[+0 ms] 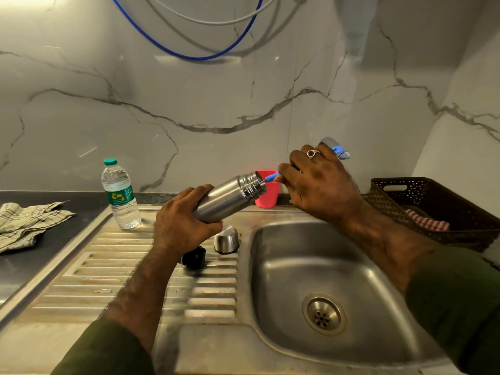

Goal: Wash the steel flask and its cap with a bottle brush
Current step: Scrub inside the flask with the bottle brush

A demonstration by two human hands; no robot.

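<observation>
My left hand (181,220) grips the lower body of the steel flask (230,194), which is tilted with its threaded mouth pointing up and right. My right hand (319,182) holds the blue handle of the bottle brush (270,176), whose front end goes into the flask's mouth; the handle's end (339,152) sticks out behind my fingers. The brush head is hidden inside. The steel cap (226,239) stands on the drainboard below the flask, next to a black stopper (194,257).
A steel sink (311,266) with drain lies lower right, its ribbed drainboard (121,266) to the left. A plastic water bottle (120,194), a red cup (266,197), a checked cloth (27,220) and a dark basket (433,207) stand around.
</observation>
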